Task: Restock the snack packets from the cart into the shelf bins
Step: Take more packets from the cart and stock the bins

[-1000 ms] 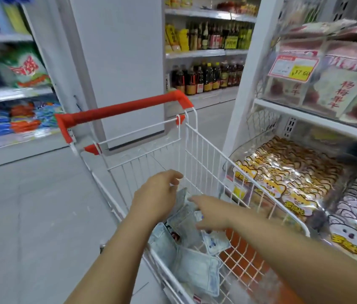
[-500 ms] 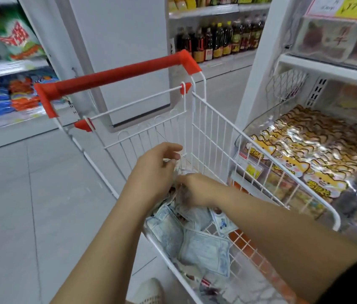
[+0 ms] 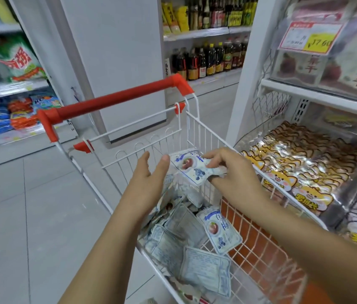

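Snack packets, white with blue print, lie loose in the cart nearest the viewer; above them, over the cart's far end, the right hand pinches one packet while the left hand hovers spread and empty just beside it. Best to carry it clear over the cart's right rim, flat, toward the shelf bins just beyond.

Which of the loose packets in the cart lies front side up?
The packet by the cart's right wall, below the right hand: its fruit picture faces up, while its neighbours show only printed backs.
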The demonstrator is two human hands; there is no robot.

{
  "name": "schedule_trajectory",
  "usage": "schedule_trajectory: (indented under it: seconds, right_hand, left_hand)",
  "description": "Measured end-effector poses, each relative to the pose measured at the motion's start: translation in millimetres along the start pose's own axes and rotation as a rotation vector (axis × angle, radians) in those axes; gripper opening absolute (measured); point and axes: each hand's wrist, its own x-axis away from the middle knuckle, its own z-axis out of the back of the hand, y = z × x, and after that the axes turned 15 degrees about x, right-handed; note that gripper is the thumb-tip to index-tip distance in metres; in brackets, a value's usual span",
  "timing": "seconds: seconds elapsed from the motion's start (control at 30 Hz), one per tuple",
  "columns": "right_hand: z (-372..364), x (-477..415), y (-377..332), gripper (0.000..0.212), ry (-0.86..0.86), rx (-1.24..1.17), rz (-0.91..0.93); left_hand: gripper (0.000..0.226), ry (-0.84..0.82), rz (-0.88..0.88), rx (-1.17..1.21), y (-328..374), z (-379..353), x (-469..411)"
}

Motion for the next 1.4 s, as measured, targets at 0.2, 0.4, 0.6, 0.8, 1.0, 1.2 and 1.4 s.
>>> schedule_trajectory:
  seconds: [0.2, 0.4, 0.6, 0.8, 1.0, 1.2, 1.4]
  right_hand:
    - [-10, 24, -23, 0.044, -0.107, 0.106, 0.364]
    - [-29, -4, 12, 0.047, -0.618, 0.318, 0.019]
    - [-105, -7, 46, 0.094, -1.001, 0.567, 0.017]
    - [-134, 1, 59, 0.106, -0.897, 0.65, 0.064]
    - [-105, -5, 41, 0.072, -1.017, 0.626, 0.078]
    - [4, 1, 18, 0.023, -0.487, 0.079, -0.055]
    - [66, 47, 23, 0.045, 0.027, 0.144, 0.251]
  left_hand:
    - [0.086, -0.059, 0.046, 0.359, -4, 6, -10]
    - [0.076, 0.186, -0.193, 0.373, -7, 9, -15]
    - [0.057, 0.198, -0.226, 0.346, -10, 7, -11]
    - [0.06, 0.203, -0.244, 0.303, -10, 7, -10]
    - [0.053, 0.212, -0.24, 0.294, -7, 6, -9]
    - [0.026, 0.213, -0.217, 0.282, -4, 10, -6]
    - [0.021, 0.155, -0.037, 0.406, -3, 3, -7]
